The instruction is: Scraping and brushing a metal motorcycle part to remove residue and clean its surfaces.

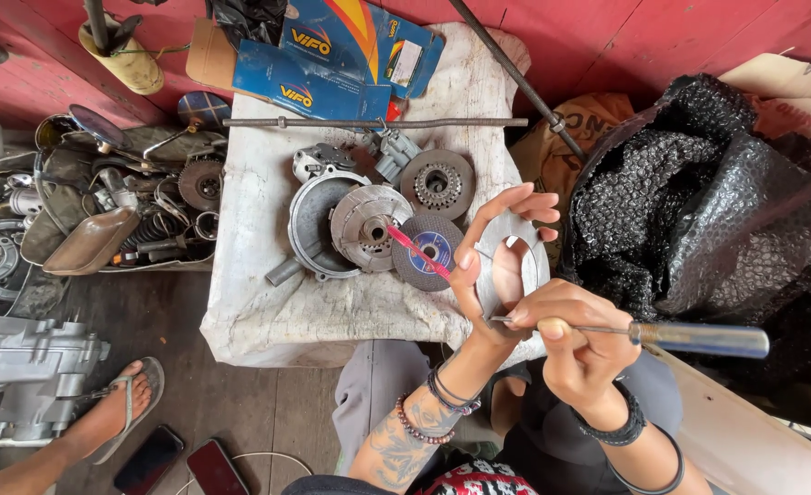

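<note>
My left hand point(488, 275) grips a flat grey metal ring plate point(526, 259) upright, thumb and fingers curled around its rim, with a thin red strip point(416, 250) sticking out to the left from under my thumb. My right hand point(578, 341) holds a screwdriver point(699, 338) with a silvery handle; its thin shaft points left and the tip touches the ring's lower edge. Both wrists wear bead and band bracelets. The hands work just over the near right corner of a white cloth-covered stand point(268, 312).
On the cloth lie a round engine cover point(309, 225), a clutch drum point(364, 225), a grinding disc point(427, 250) and a sprocket plate point(438, 183). Blue cartons point(332, 55) and a steel rod point(373, 122) behind. Scrap parts point(121, 211) left, black bubble wrap point(708, 202) right, two phones point(181, 463) and another person's sandalled foot point(117, 408) on the floor.
</note>
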